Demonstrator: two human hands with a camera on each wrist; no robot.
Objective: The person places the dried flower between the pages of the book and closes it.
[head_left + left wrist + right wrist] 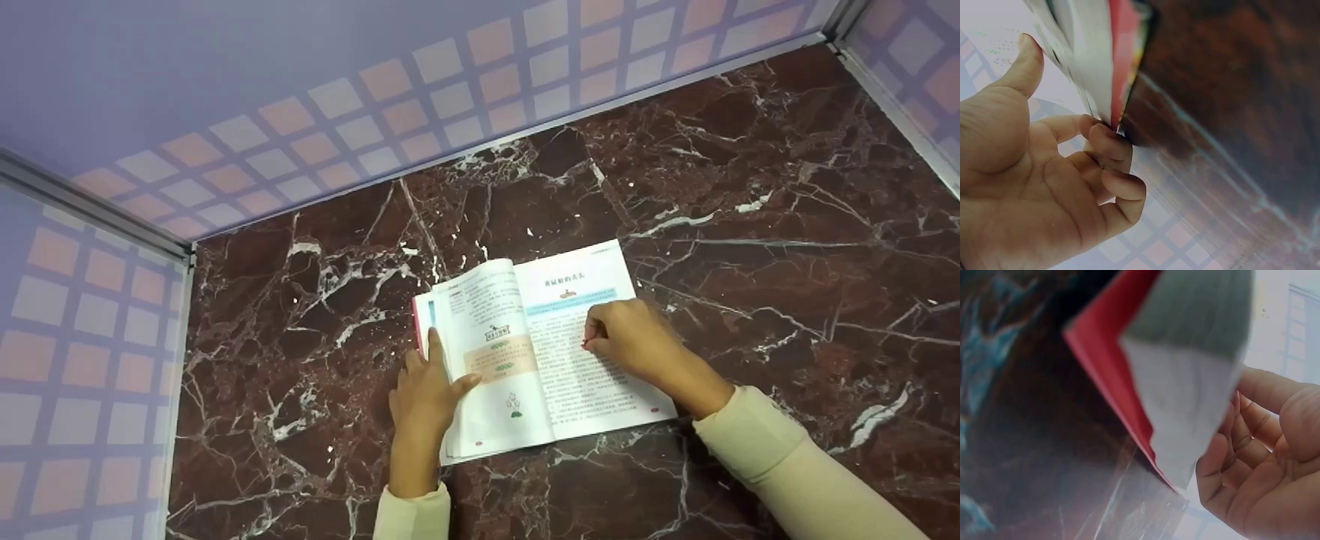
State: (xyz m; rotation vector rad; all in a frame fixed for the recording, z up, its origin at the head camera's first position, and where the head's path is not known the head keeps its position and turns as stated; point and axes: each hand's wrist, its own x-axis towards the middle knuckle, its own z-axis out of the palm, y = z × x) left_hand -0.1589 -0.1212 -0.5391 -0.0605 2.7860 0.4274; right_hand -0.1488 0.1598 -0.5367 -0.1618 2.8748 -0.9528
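Note:
An open book (559, 322) with printed pages and coloured bands lies on the dark floor. My left hand (425, 394) is at its left edge. The thumb lies over the left page, the index finger stretches along the page edge, and the other fingers bend beside the book in the left wrist view. Over the right page, my right hand (634, 337) pinches a small red thing (585, 344) at its fingertips, too small to name. The right wrist view shows the book's red cover (1109, 377) and page block, with the right hand's curled fingers behind them; the red thing is hidden there.
The floor (300, 442) is dark red marble-patterned with white veins. A purple wall panel (337, 82) with pink and white squares runs along the back, and another panel (82, 375) stands at the left. A third panel (919, 52) edges the right side.

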